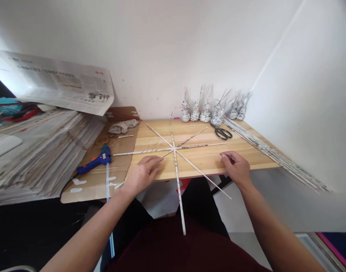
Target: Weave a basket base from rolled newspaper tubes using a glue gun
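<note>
the crossed rods point(174, 148) pass some ends over the bench's point(254, 158) front edge, left hand point(143, 173) by one with fingers apart, right hand's point(237, 167) fingers drawn together, pinching something or not, i cannot tell.

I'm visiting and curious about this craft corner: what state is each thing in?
Paper-rod star: spread out, crossing centrally
Left hand: fingers bent
Right hand: fingers bent, nothing visibly held
Glue gun: on its side, power unclear
Scissors: lying flat
Woven figures: upright, ends loose
Rod bundle: overhanging the edge
Newspaper sheet: unfolded, curling
</note>
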Demonstrator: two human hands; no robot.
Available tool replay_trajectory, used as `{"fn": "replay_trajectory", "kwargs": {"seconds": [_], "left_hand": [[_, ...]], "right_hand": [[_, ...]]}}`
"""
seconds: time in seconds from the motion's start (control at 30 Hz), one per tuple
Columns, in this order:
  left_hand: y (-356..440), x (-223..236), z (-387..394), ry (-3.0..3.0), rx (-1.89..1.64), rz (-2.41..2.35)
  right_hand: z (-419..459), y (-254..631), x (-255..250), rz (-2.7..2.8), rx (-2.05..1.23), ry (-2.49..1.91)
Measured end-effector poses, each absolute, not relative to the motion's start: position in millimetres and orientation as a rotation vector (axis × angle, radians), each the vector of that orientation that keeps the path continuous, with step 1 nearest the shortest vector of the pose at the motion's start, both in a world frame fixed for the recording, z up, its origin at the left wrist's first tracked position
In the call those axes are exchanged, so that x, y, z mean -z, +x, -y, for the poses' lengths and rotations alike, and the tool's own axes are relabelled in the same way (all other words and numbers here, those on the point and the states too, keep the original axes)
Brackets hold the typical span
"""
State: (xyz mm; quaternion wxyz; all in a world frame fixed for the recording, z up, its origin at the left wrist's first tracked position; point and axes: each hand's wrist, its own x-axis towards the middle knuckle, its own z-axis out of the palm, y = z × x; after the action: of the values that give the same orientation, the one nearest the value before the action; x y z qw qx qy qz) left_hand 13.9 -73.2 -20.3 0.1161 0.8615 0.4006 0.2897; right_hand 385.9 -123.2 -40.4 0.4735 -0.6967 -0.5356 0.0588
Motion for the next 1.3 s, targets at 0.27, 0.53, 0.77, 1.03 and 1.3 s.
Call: {"fn": "replay_trajectory", "kwargs": {"seconds": [0.27, 0.53, 0.77, 1.03, 1.3], "left_hand": [[40, 40, 77, 2.625, -0.926, -1.021], [43, 33, 88, 2.572, -1.009, -1.007], [40, 22, 96, 2.494, -0.953, -1.137], [37, 28, 94, 2.393, -1.02, -1.044], [41, 32, 84, 2.427, -1.064, -1.078]], "right_hand": [[125, 385, 39, 1.33, -0.14, -1.722], [125, 385, 41, 1.333, -0.136, -1.741], [124, 383, 42, 1.34, -0.083, -1.759], [123, 382, 44, 1.36, -0.036, -1.763], [124, 379, 42, 1.383, -0.009, -1.768]]}}
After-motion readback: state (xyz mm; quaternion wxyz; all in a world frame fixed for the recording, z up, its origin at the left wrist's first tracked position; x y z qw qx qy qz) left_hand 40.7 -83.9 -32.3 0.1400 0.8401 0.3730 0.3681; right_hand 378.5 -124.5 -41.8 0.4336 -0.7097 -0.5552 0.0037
